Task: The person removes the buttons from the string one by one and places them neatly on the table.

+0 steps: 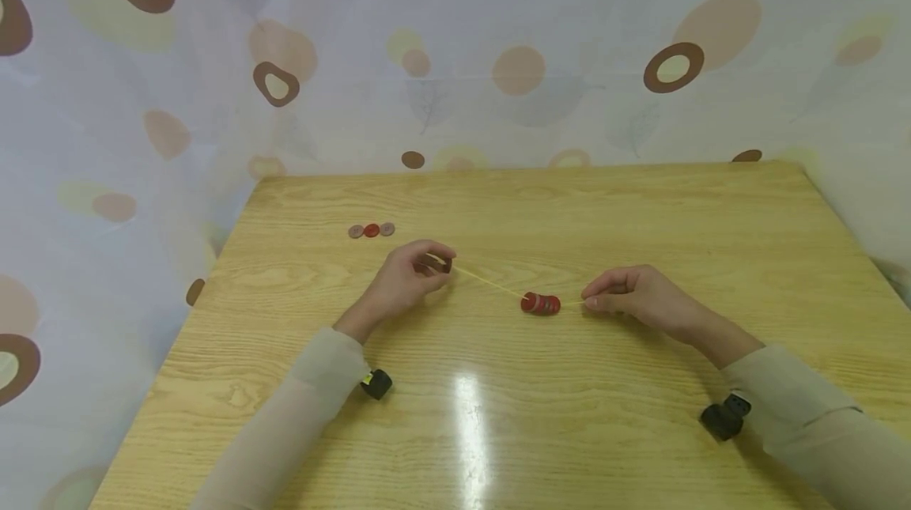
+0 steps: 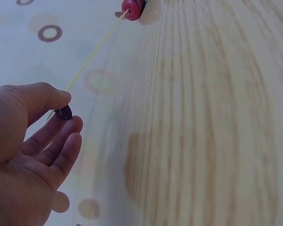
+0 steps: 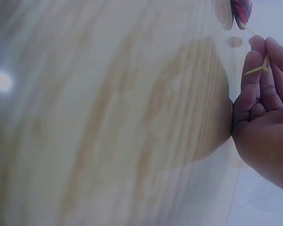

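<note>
My left hand (image 1: 402, 282) pinches a dark button (image 2: 64, 113) between thumb and fingers, with the yellow string (image 1: 491, 283) running through or beside it; which, I cannot tell. From there the string slants down to a row of red, pink and dark buttons (image 1: 541, 304) threaded face to face, low over the table. On the other side of that row, my right hand (image 1: 648, 303) pinches the string between thumb and index finger. A knot (image 3: 264, 69) shows near the string's end in the right wrist view.
Three loose buttons, a red one (image 1: 372, 231) between two pinkish ones, lie in a line on the wooden table (image 1: 640, 217), beyond the left hand. A patterned cloth (image 1: 470, 115) hangs behind the table. Black wrist cameras (image 1: 724, 417) sit below the sleeves.
</note>
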